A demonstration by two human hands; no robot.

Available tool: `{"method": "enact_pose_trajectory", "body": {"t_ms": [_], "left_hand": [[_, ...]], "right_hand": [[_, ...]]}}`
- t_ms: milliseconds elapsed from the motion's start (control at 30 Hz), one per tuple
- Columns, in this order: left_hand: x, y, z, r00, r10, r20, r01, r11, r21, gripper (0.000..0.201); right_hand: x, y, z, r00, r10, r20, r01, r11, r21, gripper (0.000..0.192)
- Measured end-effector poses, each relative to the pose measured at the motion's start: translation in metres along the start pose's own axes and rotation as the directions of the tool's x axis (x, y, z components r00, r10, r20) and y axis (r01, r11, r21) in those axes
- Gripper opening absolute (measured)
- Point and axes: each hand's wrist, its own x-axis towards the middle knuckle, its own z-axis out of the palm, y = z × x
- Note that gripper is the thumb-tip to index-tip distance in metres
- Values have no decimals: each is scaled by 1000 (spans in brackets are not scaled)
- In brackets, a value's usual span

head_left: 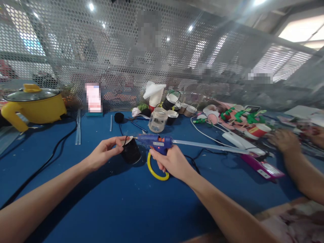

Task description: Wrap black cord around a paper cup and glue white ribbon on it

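Glue gun (155,141) sits at the middle of what I see, and I place everything else from it. My right hand (172,162) is wrapped around its blue grip from below, fingers curled tight on the handle, with a clear glue stick (202,145) running out of the back of the gun away to the right. A yellow loop (154,170) hangs under the gun, just beside my knuckles. The nozzle points left, and its tip meets a small pale disc (126,140) that my left hand (105,153) pinches between thumb and fingertips, just left of the gun. Right below the nozzle, between my two hands, stands a black cup (131,152) on the blue table (121,209); the disc seems to rest at its rim, though I cannot tell whether they touch. Behind the gun, a clear glass jar (158,119) stands near, with paper cups around it. Far left of the gun sits a yellow pot (35,104) with a glass lid. Well to the right of the gun, another person's hand (285,140) rests on the table beside green and pink craft pieces (240,116).
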Motion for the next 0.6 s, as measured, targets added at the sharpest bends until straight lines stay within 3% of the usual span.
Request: {"method": "enact_pose_trajectory", "body": {"t_ms": [600], "left_hand": [[1,0,-1,1000,-6,0,6,1000,0,19]], "right_hand": [[1,-1,0,1000,-20,-11,19,999,-26,29]]}}
